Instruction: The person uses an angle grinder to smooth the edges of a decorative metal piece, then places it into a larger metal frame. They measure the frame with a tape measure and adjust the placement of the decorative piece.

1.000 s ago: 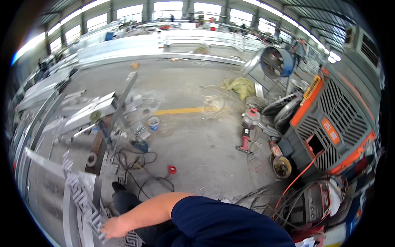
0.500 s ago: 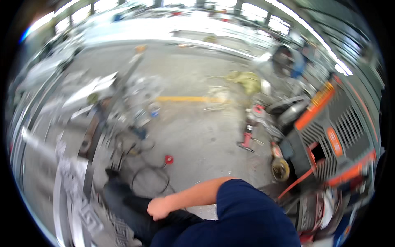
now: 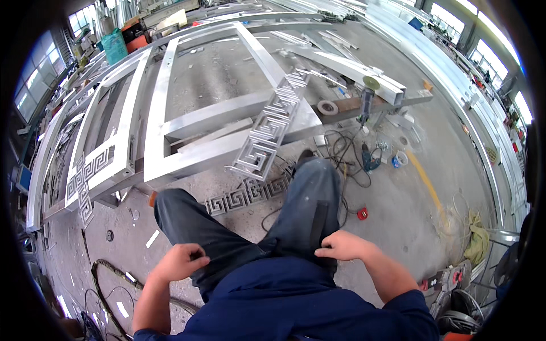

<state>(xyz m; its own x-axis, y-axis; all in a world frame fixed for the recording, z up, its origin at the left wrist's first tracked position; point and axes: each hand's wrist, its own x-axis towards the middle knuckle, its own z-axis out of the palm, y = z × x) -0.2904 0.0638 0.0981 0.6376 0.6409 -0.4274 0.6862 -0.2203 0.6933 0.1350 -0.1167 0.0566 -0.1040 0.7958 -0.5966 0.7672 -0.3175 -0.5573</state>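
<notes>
Trouser legs (image 3: 284, 227) of dark denim, worn by the person, fill the lower middle of the head view and are what both hands rest on: the left hand (image 3: 181, 261) lies on the left thigh with its fingers curled into a loose fist, and the right hand (image 3: 344, 247) lies on the right thigh near the waist with its fingers bent onto the cloth, seemingly pinching a fold, though a firm grip cannot be told from this angle. Neither hand carries a tool or a workpiece. The fabric is judged soft, light and pliable, not slippery and not fragile; it would gather readily under the fingertips and is best taken up by a pinch of slack cloth over the thigh. Just ahead of the knees, a silver fretwork panel (image 3: 272, 128) with a key pattern leans tilted on a large aluminium frame (image 3: 170, 113) laid flat above the concrete floor (image 3: 398, 216); a second fretwork strip (image 3: 244, 196) lies on the floor between the legs. These metal parts are judged stiff, fairly light for their size, and sharp at cut edges, so the plain outer rails are the safer hold. An angle grinder (image 3: 365, 102) hangs off a beam, cables trailing, near a blue power drill (image 3: 369, 162).
</notes>
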